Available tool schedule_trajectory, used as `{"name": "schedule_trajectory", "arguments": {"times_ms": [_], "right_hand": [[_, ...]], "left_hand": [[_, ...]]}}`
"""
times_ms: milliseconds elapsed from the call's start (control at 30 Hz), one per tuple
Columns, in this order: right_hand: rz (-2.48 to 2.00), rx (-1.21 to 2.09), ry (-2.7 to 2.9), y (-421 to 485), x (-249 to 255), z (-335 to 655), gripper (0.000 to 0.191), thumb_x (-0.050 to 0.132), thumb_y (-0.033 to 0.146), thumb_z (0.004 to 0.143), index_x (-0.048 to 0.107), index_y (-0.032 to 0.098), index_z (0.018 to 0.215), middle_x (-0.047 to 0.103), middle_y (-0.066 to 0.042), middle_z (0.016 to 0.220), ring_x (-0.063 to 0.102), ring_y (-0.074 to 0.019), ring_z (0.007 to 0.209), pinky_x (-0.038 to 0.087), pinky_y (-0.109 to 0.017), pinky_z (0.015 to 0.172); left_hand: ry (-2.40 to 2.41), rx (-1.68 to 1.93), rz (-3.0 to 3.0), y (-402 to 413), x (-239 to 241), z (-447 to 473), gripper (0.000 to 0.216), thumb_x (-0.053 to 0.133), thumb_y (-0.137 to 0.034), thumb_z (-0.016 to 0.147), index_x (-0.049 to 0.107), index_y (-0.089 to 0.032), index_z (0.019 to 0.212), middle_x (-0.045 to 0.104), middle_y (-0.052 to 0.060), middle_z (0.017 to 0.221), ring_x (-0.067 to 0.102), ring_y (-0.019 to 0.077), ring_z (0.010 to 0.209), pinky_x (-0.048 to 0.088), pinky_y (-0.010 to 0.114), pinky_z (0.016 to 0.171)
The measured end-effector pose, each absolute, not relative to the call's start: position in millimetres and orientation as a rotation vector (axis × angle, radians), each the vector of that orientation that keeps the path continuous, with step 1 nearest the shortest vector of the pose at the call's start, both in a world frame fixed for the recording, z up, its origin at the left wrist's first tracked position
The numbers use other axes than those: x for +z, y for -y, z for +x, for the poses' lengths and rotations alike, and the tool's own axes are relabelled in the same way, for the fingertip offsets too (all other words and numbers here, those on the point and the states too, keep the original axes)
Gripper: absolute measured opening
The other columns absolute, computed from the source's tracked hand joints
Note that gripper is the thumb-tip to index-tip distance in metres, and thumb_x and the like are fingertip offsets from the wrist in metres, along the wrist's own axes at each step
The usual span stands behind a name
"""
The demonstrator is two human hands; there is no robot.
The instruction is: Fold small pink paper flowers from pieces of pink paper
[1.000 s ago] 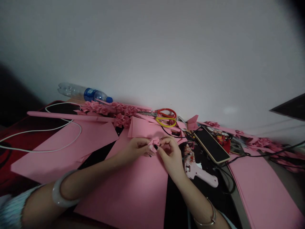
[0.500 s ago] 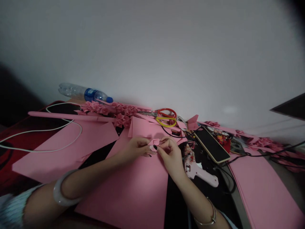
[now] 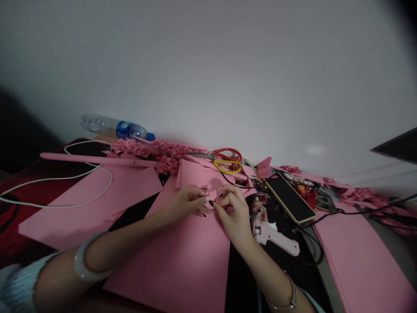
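My left hand (image 3: 186,203) and my right hand (image 3: 232,210) meet over a large pink paper sheet (image 3: 182,256) at the middle of the table. Both pinch a small folded pink paper piece (image 3: 212,195) between their fingertips. The piece is mostly hidden by the fingers. A white bangle sits on my left wrist and a thin bracelet on my right wrist.
A pink glue gun (image 3: 272,232) lies just right of my right hand, and a phone (image 3: 289,198) beyond it. Red and yellow scissors (image 3: 228,160), folded pink paper flowers (image 3: 156,152), a water bottle (image 3: 115,127) and a white cable (image 3: 65,182) lie farther back. More pink sheets (image 3: 361,256) lie at the right.
My fingers have shifted slightly on the small folded piece; the right hand's fingertips have closed over it, hiding more of it. The hands stay in the same place.
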State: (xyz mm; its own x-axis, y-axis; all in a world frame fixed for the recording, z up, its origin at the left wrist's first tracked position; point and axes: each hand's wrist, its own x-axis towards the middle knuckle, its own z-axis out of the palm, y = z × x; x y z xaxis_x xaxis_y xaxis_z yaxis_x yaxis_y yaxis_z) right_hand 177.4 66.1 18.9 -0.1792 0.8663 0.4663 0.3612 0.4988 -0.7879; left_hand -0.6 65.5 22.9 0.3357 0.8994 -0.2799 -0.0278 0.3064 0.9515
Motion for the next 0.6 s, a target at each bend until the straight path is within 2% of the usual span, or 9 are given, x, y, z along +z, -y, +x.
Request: {"name": "schedule_trajectory", "arguments": {"times_ms": [300,500,600], "right_hand": [[-0.971,0.613,1.839,-64.5,20.5,177.4,0.024,0.063,0.005,0.080,0.054,0.021,0.065,0.059,-0.006,0.098,0.060,-0.0203,0.092,0.048,-0.033,0.075],[-0.955,0.634,1.836,-65.6,16.4,177.2,0.022,0.064,0.003,0.079,0.058,0.021,0.067,0.059,-0.006,0.098,0.061,-0.0205,0.092,0.049,-0.032,0.073],[-0.973,0.664,1.833,-66.2,15.8,177.6,0.021,0.064,0.004,0.079,0.060,0.021,0.068,0.059,-0.007,0.100,0.061,-0.0210,0.093,0.049,-0.032,0.072]], "left_hand": [[-1.094,0.793,1.052,-65.1,21.2,0.2,0.031,0.070,-0.046,0.082,0.062,-0.017,0.076,0.071,0.001,0.077,0.074,0.0192,0.083,0.059,0.030,0.075],[-1.117,0.795,1.097,-64.6,20.6,0.1,0.026,0.068,-0.043,0.083,0.066,-0.017,0.081,0.072,0.002,0.084,0.073,0.0183,0.085,0.058,0.028,0.074],[-1.114,0.807,1.075,-64.9,19.6,0.2,0.025,0.069,-0.041,0.082,0.064,-0.017,0.076,0.069,0.000,0.079,0.072,0.0172,0.081,0.058,0.028,0.074]]}}
